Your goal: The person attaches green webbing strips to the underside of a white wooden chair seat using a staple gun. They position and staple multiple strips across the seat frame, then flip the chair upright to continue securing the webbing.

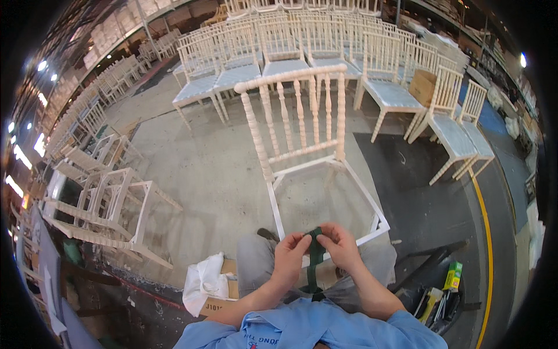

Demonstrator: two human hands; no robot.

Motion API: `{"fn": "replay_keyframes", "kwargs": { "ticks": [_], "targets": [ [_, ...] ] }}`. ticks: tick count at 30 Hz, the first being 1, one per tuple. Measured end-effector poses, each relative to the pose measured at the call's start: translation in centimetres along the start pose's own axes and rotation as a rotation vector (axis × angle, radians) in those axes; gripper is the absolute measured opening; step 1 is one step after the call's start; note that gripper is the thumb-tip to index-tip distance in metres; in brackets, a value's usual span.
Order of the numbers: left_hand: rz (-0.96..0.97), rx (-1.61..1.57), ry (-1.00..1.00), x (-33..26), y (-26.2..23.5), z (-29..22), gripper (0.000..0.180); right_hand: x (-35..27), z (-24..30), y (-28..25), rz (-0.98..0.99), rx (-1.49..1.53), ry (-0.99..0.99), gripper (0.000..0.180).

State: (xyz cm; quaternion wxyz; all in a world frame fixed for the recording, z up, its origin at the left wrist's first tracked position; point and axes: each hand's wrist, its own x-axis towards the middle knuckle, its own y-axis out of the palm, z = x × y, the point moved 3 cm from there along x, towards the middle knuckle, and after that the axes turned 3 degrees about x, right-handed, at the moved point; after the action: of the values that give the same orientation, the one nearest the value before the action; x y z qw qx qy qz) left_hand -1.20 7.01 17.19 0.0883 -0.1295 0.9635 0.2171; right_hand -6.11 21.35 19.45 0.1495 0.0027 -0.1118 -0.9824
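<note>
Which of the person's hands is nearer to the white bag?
Left. The left hand is to the right of the white bag; the right hand is farther right, beyond the left hand.

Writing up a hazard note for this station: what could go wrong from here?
Possible risks:
1. The left hand and right hand pinch the green strap near its top end only, by fingertips; it might slip or twist.
2. The white chair frame has an open seat, so a dropped strap could fall through.
3. The green-and-yellow box on the person's right sits tilted; a bump might tip it.
</note>
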Motion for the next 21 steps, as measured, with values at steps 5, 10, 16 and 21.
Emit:
{"fn": "replay_keyframes", "kwargs": {
  "ticks": [5, 10, 16, 21],
  "targets": [
    [0.023, -0.096, -0.079, 0.1, 0.4, -0.2, 0.009, -0.1, 0.2, -1.0, 0.011, -0.151, -0.164, 0.017],
    [0.029, -0.097, -0.112, 0.1, 0.2, -0.2, 0.010, 0.0, 1.0, -0.8, 0.045, -0.314, -0.197, 0.017],
    [0.016, -0.002, -0.137, 1.0, -0.5, 0.0, 0.012, 0.6, 2.0, -0.4, 0.093, -0.500, -0.234, 0.020],
    [0.011, 0.065, -0.009, 1.7, 0.0, -0.2, 0.016, 1.8, 2.0, -0.4, 0.077, -0.583, -0.324, 0.019]
  ]
}}
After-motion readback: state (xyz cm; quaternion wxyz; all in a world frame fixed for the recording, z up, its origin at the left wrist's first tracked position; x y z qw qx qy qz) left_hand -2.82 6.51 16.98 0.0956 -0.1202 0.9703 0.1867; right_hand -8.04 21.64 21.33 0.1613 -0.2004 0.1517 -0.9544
